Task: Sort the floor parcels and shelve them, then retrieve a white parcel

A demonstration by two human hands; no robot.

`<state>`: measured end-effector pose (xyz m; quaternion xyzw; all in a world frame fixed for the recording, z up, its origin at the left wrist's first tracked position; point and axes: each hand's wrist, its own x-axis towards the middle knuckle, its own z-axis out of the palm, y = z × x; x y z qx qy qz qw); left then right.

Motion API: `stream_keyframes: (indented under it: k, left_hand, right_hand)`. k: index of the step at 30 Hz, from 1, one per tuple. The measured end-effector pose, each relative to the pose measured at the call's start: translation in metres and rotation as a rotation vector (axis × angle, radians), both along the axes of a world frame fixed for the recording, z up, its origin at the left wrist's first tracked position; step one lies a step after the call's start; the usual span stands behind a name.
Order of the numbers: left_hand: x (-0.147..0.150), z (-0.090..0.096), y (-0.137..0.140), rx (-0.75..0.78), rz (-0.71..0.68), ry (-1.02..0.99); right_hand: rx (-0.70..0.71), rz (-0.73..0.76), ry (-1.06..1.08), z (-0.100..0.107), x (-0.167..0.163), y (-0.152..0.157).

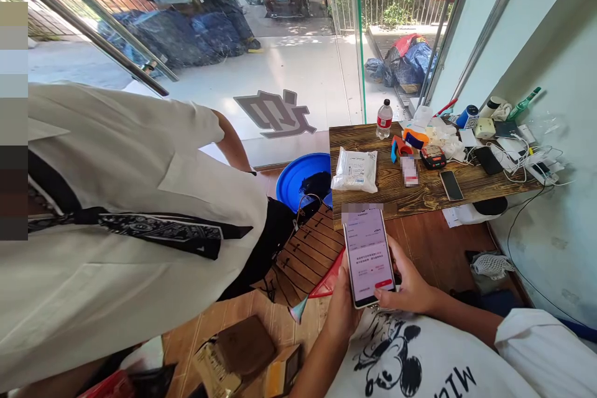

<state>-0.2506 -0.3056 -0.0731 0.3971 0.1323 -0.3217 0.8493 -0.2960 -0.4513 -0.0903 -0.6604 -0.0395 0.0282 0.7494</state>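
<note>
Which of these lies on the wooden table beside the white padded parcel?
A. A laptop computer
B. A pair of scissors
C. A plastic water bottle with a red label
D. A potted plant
C: a plastic water bottle with a red label stands at the far edge of the wooden table, just beyond the white padded parcel; none of the other three things shows there.

White short-sleeved T-shirt (pixel 420 360), black cartoon mouse print, black lettering; forearms bare.

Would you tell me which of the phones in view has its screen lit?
The phone held in both hands; the two phones on the wooden table have dark screens.
</note>
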Motion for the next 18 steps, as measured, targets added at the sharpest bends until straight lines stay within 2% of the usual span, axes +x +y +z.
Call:
stream_keyframes:
  k: [10,15,18]
  left_hand:
    - [-0.0006,-0.0017,0.0048,-0.022,-0.034,-0.002]
    - [-0.0004,0.0032,0.0057,-0.052,-0.09,-0.014]
    - [0.0002,0.0049,0.0046,-0.03,-0.103,-0.025]
  right_hand:
    - [-0.028,0.02,0.004,-0.0005,-0.0007,-0.0007]
    - [0.138,0.119,0.136,0.0034,-0.0028,-0.0015]
    - [0.094,0.104,0.11,0.0028,-0.0018,-0.002]
